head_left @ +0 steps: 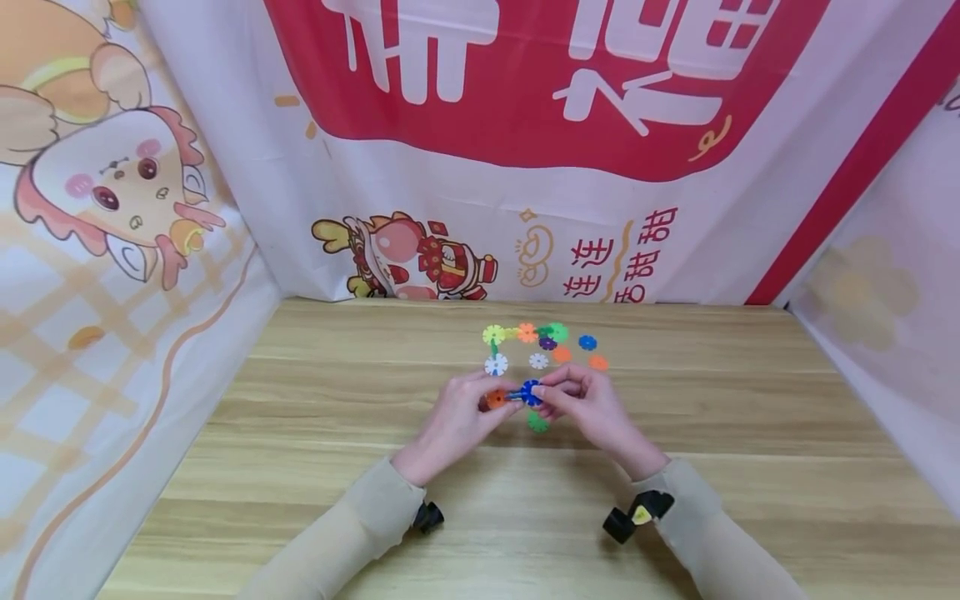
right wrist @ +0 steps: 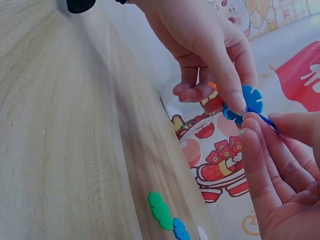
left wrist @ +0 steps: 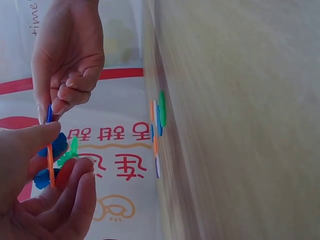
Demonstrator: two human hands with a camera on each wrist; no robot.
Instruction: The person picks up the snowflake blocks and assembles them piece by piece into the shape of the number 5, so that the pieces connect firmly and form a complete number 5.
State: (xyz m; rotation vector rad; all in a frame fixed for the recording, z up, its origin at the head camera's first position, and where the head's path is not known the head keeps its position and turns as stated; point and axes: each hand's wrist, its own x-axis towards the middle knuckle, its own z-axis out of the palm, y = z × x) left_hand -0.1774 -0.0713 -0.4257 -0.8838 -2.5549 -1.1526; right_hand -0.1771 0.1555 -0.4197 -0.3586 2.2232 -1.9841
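Observation:
Over the middle of the table, my left hand point(head_left: 461, 417) pinches an orange notched plastic disc point(head_left: 497, 398) between thumb and fingers. Lighter blue discs point(right wrist: 253, 100) adjoin it, seen close up in the right wrist view. My right hand point(head_left: 596, 408) pinches a dark blue disc point(head_left: 532, 392) by thumb and fingertips, right beside the left hand's piece. In the left wrist view this dark blue disc point(left wrist: 49, 114) stands edge-on against the top of the orange one point(left wrist: 50, 165). Fingertips partly hide where they meet, so I cannot tell how firmly they are joined.
Behind the hands lies a joined chain with yellow-green point(head_left: 493, 335), orange point(head_left: 527, 332), green point(head_left: 557, 332) and white point(head_left: 496, 364) discs. Loose discs nearby include a purple point(head_left: 548, 342), a blue point(head_left: 587, 342) and a white one point(head_left: 538, 361). A green disc point(head_left: 537, 422) lies below the hands.

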